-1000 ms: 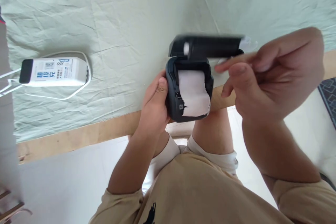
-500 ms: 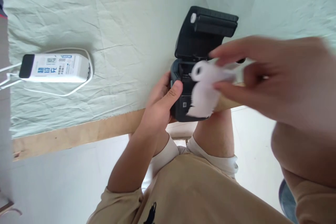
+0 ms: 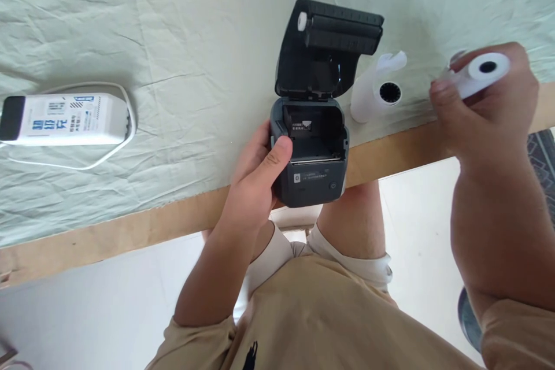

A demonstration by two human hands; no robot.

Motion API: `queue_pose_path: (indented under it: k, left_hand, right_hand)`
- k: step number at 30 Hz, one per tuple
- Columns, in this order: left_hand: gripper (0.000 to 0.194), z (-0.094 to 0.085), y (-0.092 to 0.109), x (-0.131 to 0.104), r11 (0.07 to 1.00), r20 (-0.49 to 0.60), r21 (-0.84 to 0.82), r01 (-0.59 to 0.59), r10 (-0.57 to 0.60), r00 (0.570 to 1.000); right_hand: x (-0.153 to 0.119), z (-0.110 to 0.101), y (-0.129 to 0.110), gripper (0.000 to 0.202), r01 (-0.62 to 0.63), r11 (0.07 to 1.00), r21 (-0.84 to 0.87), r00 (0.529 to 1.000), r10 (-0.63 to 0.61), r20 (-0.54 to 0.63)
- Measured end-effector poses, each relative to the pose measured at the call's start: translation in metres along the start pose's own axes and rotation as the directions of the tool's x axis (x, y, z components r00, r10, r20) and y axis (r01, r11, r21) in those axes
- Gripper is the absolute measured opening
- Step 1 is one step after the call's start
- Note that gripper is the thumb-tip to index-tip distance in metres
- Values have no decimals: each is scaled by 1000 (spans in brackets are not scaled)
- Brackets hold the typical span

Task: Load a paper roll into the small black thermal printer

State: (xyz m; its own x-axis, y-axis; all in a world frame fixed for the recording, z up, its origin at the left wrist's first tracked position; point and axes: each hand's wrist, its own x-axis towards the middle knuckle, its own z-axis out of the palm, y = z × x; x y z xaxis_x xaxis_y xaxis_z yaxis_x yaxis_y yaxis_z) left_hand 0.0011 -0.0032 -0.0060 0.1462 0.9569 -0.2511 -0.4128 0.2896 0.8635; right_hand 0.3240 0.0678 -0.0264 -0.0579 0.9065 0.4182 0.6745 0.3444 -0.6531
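My left hand point(image 3: 264, 176) grips the left side of a dark label printer point(image 3: 314, 185), thumb on its rim. The printer's lid point(image 3: 312, 58) is raised, showing a black roller inside it and an open paper bay. To the right, my right hand point(image 3: 481, 98) is closed around a small white paper roll point(image 3: 489, 68) with a dark core hole, held over the table. Between the printer and this hand, a second white paper roll point(image 3: 368, 95) with a black core rests on the cloth, its loose end curling up.
On the left lies a white power strip point(image 3: 78, 120) with a black end and a white cable point(image 3: 115, 153) around it. A pale green wrinkled cloth point(image 3: 195, 40) covers the table, whose wooden edge point(image 3: 130, 222) runs along the front. My legs are below it.
My right hand has carried the paper roll from above the printer out to the right. The printer bay and the second roll now show fully. My left hand still holds the printer.
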Motion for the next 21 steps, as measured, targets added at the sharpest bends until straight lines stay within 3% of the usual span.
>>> queue_pose_path:
  k: [3, 5, 7, 10, 13, 16, 19, 21]
  left_hand:
    - [41, 2, 3, -2, 999, -18, 25, 39, -38, 999]
    - [42, 2, 4, -3, 998, -22, 33, 46, -46, 999]
    - [41, 1, 4, -3, 999, -25, 30, 45, -45, 999]
    - [41, 0, 3, -3, 998, -38, 28, 47, -46, 998]
    - [38, 0, 1, -2, 999, -48, 21, 33, -32, 998]
    - [35, 1, 1, -1, 1000, -29, -17, 16, -17, 999]
    - [36, 1, 1, -2, 1000, -22, -15, 20, -20, 1000]
    - [39, 0, 2, -2, 999, -35, 16, 30, -30, 999]
  right_hand:
    - [11, 6, -1, 38, -2, 959, -284, 999, -7, -31]
    - [12, 10, -7, 52, -38, 945, -324, 999, 25, -42]
    - [8, 12, -20, 57, -10, 951, -309, 996, -17, -84]
    - [-3, 19, -45, 42, 112, 967, -228, 975, -151, -161]
    - [-7, 39, -58, 48, 102, 978, -183, 994, -105, -11]
    - [-4, 59, -54, 54, 97, 976, -197, 995, -95, 21]
    - [-4, 65, -50, 56, 90, 991, -97, 994, -83, 73]
    - [-5, 63, -52, 55, 147, 987, -68, 985, -139, 103]
